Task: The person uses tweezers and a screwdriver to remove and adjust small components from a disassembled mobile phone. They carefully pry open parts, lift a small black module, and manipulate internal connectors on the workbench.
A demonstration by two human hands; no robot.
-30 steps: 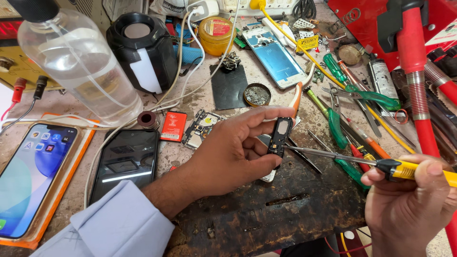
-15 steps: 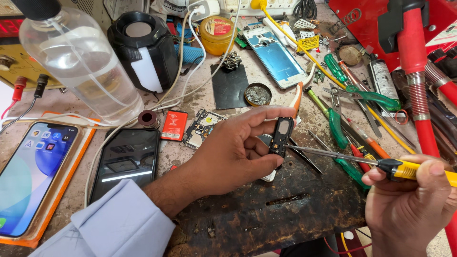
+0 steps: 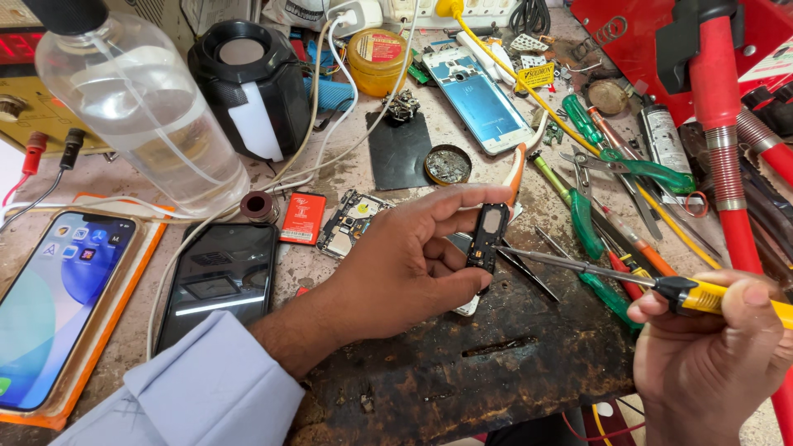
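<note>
Small black component (image 3: 487, 239) pinched between thumb and fingers of left hand (image 3: 405, 264), held upright just above dark scorched work board (image 3: 462, 363), near centre of view. Left hand closed around the part's long edges, its face with the pale window exposed. Right hand (image 3: 710, 355) at 4 o'clock, closed in a fist-like grip on yellow-handled screwdriver (image 3: 661, 287); shaft running toward 10 o'clock, tip touching or just beside the component's lower half, exact contact not discernible. Handling judgement: light, rigid, thin plastic body, probably fragile at any contacts or flex tails; smooth sides likely to slip under tool pressure. Best held by the long side edges, clear of the window and connector end, with thumb bracing opposite the tool tip. Surroundings: dark phone (image 3: 219, 285) at 9 o'clock of the left hand, lit phone (image 3: 54, 306) further out at 9 o'clock, clear bottle (image 3: 140, 107) at 10 o'clock, green-handled pliers (image 3: 582, 219) at 2 o'clock. Compared with earlier frame: no discernible change; both hands, component and screwdriver in matching positions.
</note>
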